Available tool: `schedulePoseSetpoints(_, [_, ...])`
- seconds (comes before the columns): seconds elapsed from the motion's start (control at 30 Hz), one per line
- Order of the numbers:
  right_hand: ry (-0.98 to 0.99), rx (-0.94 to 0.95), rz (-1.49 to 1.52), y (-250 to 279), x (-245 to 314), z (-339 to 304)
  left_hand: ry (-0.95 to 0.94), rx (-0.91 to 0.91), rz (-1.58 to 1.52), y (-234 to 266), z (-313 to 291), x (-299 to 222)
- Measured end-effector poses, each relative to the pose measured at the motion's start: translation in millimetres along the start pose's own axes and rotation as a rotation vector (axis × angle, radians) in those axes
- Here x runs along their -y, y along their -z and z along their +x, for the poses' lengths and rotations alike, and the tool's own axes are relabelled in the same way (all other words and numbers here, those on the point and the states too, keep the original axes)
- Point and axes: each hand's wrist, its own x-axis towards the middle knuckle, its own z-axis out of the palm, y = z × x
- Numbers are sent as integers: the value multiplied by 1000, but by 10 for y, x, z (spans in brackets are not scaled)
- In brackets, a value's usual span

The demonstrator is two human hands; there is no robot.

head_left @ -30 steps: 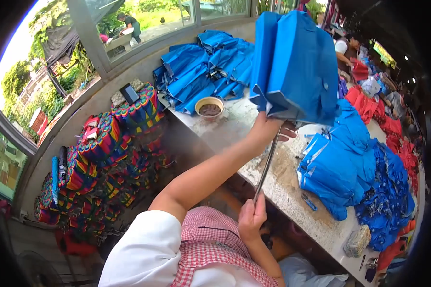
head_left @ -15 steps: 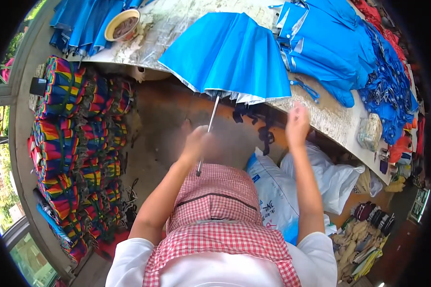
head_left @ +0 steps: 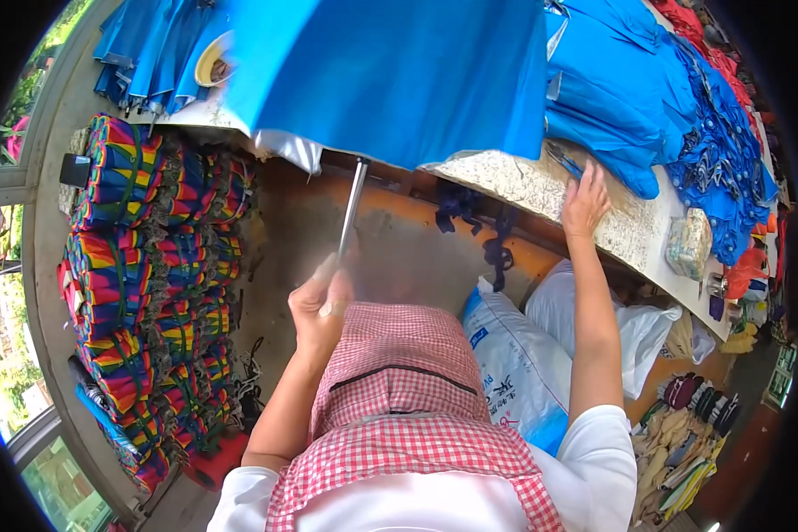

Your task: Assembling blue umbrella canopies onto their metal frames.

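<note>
Umbrella, blue and partly spread, blocks some of the bench from view, its metal shaft clasped in the left hand; the right hand, fingers loosely apart, is beside a small blue piece; a white-and-blue sack bears dark and red printed characters

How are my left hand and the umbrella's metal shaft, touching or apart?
Touching. The head view shows the metal shaft running down into your left hand, whose partly blurred fingers close around its lower part.
</note>
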Motion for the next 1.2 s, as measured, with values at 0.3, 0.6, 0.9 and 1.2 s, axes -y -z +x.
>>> schedulePoseSetpoints(0.3, [57, 191, 25, -102, -83, -64, 230, -67, 104, -252, 382, 1145])
schedulePoseSetpoints(0.6, [46, 144, 27, -44, -78, -37, 233, -60, 43, -262, 409, 1117])
schedulePoseSetpoints(0.9, [-1003, 675, 1522, 1112, 2365, -1184, -188, -193, 731, 197, 654, 475])
schedulePoseSetpoints(1.2, [-809, 1052, 2028, 1617, 2275, -494, -367, -94, 152, 136, 2074, -851])
